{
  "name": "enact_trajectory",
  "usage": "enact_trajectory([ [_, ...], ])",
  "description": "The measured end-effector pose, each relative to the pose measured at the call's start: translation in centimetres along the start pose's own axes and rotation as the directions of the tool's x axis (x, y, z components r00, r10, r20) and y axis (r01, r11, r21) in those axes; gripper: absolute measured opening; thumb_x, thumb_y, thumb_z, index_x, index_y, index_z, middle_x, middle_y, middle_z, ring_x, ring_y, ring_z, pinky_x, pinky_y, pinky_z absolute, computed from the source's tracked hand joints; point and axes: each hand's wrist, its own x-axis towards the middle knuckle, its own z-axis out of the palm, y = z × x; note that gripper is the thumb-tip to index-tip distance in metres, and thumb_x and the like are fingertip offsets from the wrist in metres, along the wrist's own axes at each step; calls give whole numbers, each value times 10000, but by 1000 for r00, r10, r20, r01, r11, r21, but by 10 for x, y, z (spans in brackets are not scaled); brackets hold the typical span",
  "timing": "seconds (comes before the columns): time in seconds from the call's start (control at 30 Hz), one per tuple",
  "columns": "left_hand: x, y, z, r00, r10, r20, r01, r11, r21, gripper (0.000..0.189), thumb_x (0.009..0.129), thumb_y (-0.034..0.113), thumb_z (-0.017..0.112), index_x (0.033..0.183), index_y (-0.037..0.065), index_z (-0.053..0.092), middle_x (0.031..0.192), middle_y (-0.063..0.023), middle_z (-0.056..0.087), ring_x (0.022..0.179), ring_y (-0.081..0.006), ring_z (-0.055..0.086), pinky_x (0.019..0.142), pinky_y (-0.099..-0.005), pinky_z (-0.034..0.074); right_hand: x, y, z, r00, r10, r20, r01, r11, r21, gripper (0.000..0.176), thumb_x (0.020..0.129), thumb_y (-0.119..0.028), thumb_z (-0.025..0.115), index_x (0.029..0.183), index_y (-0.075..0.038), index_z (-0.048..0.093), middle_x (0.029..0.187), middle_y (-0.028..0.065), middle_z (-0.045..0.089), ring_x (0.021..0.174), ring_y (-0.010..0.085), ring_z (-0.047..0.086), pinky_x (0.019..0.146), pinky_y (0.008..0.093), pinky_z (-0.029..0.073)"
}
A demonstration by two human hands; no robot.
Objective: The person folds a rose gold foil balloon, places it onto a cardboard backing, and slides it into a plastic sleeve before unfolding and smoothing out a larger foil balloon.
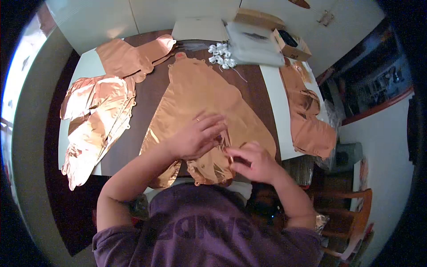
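A large flat copper-coloured foil balloon [202, 91] with small tabs along its edge lies across the middle of the table, its near end reaching the edge by my body. My left hand [198, 135] is bent over the near half of it, fingers closed around a raised crease of foil. Just to the right, my right hand [255, 162] pinches the same crumpled part between thumb and fingers. The fingertips of both hands are partly hidden and slightly blurred.
More flat foil balloons lie at the left [100, 104] and right [307, 111] of the dark tabletop [149, 95]. White ribbon rolls [221, 55], a clear plastic bag [253, 42] and a small cardboard box [291, 44] sit at the back. A wooden chair [362, 218] stands right.
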Motion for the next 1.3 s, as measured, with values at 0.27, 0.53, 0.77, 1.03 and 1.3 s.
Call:
enact_trajectory([
  [0.27,-25,-1,2,958,-283,-46,284,916,284,701,811,511,661,1348,89,502,1389,-188,466,1325,-429,394,1093,-631,254,124,70,-31,856,187,-483,-224,974,-20,325,796,-284,763,962,-22,665,949,141,635,839,307,639,768,396,524],
  [0.53,-27,-4,8,954,-283,-97,299,914,274,667,781,509,689,1288,97,554,1376,-188,503,1304,-432,428,1091,-618,273,161,76,-47,930,324,-174,-359,902,-238,311,764,-278,774,842,-15,628,837,138,671,741,330,648,689,414,516],
  [0.77,-29,-5,7,954,-294,-55,298,918,261,676,823,524,636,1326,85,531,1402,-183,462,1342,-414,382,1118,-628,223,154,58,-11,985,120,-126,23,630,776,177,889,-76,648,1047,4,638,1003,104,717,897,191,695,798,310,548],
  [1.03,-29,-7,10,957,-274,-100,291,914,281,681,785,525,689,1290,89,553,1380,-182,499,1307,-407,436,1095,-614,275,151,86,9,889,-385,-247,236,850,-472,426,936,-236,600,1307,-29,566,1346,153,571,1276,335,512,1091,463,373],
  [1.3,-29,-8,7,959,-274,-69,283,924,258,673,820,509,647,1305,57,537,1385,-189,475,1329,-419,394,1117,-610,239,148,81,15,950,-303,-74,215,807,-550,609,990,-388,471,1465,-20,373,1559,154,318,1433,350,289,1181,492,186],
])
